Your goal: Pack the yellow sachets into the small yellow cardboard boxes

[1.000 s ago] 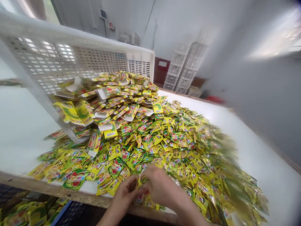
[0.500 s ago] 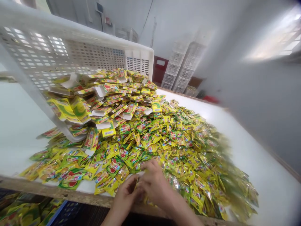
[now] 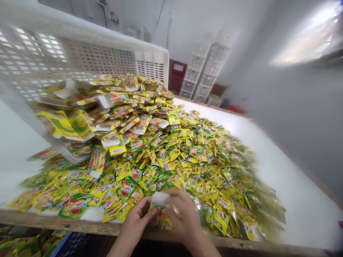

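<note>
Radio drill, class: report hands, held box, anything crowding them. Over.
Left hand grips small box, white flap showing. Right hand at box's other side, grip blurred. Loose packets heaped just beyond.

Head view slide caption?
Left hand holds a small box, right hand at its white flap; packets heaped on the table.

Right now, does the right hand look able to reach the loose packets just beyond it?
Probably yes: nothing visible stands between the right hand and the loose packets, though it is beside the held box.

a heap of packets [image 3: 187, 167] blocks the low way forward, and the white crate [image 3: 151, 53] walls off the far left; bare tabletop [image 3: 281, 167] lies open beyond the heap's right edge.
</note>
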Available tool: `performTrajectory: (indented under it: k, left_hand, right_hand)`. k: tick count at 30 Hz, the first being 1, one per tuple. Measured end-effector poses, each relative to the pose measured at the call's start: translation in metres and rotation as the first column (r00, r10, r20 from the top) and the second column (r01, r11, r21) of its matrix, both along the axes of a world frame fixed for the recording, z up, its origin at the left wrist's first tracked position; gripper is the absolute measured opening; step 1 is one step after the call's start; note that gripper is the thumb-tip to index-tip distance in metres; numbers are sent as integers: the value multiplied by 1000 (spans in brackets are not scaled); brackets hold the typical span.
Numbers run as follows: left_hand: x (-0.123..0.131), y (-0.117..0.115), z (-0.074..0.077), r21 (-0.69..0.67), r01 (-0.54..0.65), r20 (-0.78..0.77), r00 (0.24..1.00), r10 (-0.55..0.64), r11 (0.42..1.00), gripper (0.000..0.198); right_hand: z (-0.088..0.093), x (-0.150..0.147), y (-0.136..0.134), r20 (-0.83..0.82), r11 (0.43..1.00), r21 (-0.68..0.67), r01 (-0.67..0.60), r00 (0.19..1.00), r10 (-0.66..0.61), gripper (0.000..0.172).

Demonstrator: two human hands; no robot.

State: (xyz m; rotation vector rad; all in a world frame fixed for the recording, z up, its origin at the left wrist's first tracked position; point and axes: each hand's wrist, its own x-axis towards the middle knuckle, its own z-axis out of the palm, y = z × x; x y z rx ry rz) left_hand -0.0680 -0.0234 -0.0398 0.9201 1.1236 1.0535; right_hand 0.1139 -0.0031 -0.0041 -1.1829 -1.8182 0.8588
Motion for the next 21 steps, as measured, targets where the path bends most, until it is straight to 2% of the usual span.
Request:
performTrajectory:
  k: [2,4,6,7,8,9,11,13,14,18,21]
  left_hand:
    - [-1,0,0,-38,-63,-23,998,62,997,36]
    - [-4,0,5,-93,-95,-29,995,93,991,33]
    - [-7,3,14,-130,-33,-15,999,31,991,29]
    - [-9,4,18,-134,12,-15,1000,-14,991,27]
    - [-11,6,22,-127,38,-26,999,-42,991,25]
    - [-14,8,25,-110,44,-44,998,-49,993,24]
    - [-20,11,25,-70,-17,-98,995,10,997,26]
    - [-24,13,20,-32,-90,-158,984,83,995,29]
    - [-26,13,17,-16,-103,-187,977,99,995,30]
    - [-27,12,7,57,-127,-267,954,138,990,36]
    - [-27,15,2,212,-85,-354,922,158,974,30]
  right_hand:
    - [-10,-4,-2,-215,963,-256,80,967,-138,16]
    - [-21,-9,-4,-381,843,-537,-16,897,-226,26]
    - [-28,-16,-4,-468,726,-668,-163,851,-239,31]
    - [-28,-19,-3,-474,706,-683,-187,848,-235,30]
    - [-27,-22,-2,-462,724,-668,-172,859,-222,27]
    - [-23,-25,1,-440,776,-616,-136,876,-196,23]
    - [-15,-28,5,-395,901,-429,-61,910,-127,19]
    - [-10,-29,10,-383,955,-294,-43,921,-77,17]
    - [-9,-30,12,-391,955,-293,-50,917,-72,17]
    - [-18,-35,14,-447,893,-447,-58,879,-167,19]
    - [-23,-37,15,-467,907,-417,-52,869,-165,17]
